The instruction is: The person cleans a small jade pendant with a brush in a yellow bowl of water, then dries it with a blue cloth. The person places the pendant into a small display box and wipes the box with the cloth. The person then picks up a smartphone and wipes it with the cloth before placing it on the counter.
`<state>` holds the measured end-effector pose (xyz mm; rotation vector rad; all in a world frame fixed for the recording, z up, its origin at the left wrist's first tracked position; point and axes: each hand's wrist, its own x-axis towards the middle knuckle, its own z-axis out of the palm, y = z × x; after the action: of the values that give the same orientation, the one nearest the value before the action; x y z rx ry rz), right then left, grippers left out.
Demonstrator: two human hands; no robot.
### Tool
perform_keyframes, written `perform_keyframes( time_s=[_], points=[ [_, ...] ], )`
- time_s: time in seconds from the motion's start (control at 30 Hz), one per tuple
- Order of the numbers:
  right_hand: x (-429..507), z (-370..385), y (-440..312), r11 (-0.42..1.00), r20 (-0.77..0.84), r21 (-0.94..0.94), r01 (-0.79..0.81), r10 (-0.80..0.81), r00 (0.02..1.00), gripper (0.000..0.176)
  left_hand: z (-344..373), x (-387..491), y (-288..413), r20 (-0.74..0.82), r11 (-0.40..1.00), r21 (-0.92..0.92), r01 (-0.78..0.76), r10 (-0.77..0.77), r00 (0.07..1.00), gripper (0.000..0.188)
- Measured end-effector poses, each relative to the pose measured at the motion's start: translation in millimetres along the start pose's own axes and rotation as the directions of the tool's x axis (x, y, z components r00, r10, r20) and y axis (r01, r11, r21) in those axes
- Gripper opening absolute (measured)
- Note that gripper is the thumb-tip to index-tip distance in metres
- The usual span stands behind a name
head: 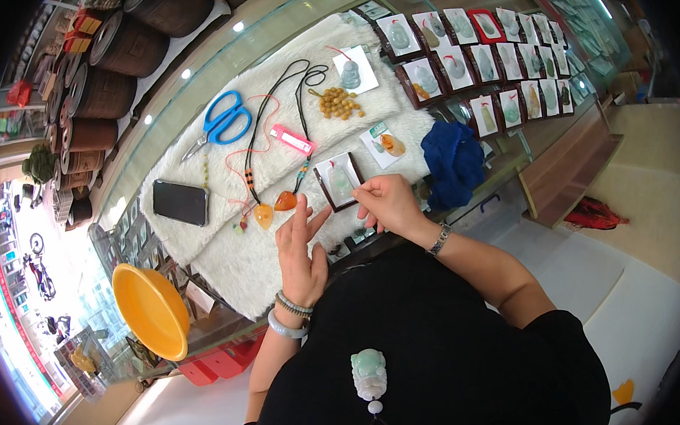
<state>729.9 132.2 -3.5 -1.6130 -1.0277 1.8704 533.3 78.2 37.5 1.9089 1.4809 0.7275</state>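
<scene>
My left hand [302, 257] is empty, its fingers apart. Its fingertips are beside an orange heart-shaped pendant [286, 201] and near a small dark-rimmed tray [323, 189]. On the white card in that tray lies a pale green carved pendant [340, 180] with a red cord. The thumb and forefinger of my right hand [388, 201] come together at the tray's right edge; whether they grip it is unclear. A yellow pendant [263, 215] on black cord lies left of the orange one. Above the tray, a pink-and-white item [292, 139] rests across the cords.
White plush cloth [221, 246] covers the glass counter, bearing blue-handled scissors [227, 121], a phone [180, 203], yellow beads [339, 103] and a carded amber-coloured pendant [392, 145]. A crumpled blue cloth [451, 164] borders several pendant trays [486, 63]. A yellow basin [150, 312] stands lower left.
</scene>
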Motion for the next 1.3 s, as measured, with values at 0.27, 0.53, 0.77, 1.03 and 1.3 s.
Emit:
perform_keyframes(
  time_s=[0.27,0.53,0.77,1.03,1.3],
  points=[
    [-8,-3,-1,0.989,-0.13,-0.005,0.147,-0.146,0.981,0.018,-5,-20,-1,-0.022,0.997,-0.025,0.074,-0.075,0.997,0.082],
    [3,-33,-16,0.36,0.247,-0.672,0.647,-0.716,0.654,0.081,-2,-41,-1,-0.031,0.986,-0.114,0.125,-0.129,0.991,0.082],
    [30,-38,-29,0.186,0.473,-0.671,0.718,-0.638,0.608,0.098,-1,-73,3,-0.133,0.96,-0.145,0.24,-0.259,0.957,0.081],
    [34,-33,-27,0.134,0.478,-0.729,0.671,-0.602,0.639,0.097,4,-93,1,-0.198,0.929,-0.262,0.263,-0.319,0.927,0.079],
    [19,-24,-30,0.136,0.453,-0.705,0.696,-0.669,0.59,0.104,-5,-80,-9,-0.052,0.979,-0.177,0.104,-0.114,0.992,0.077]
  ],
)
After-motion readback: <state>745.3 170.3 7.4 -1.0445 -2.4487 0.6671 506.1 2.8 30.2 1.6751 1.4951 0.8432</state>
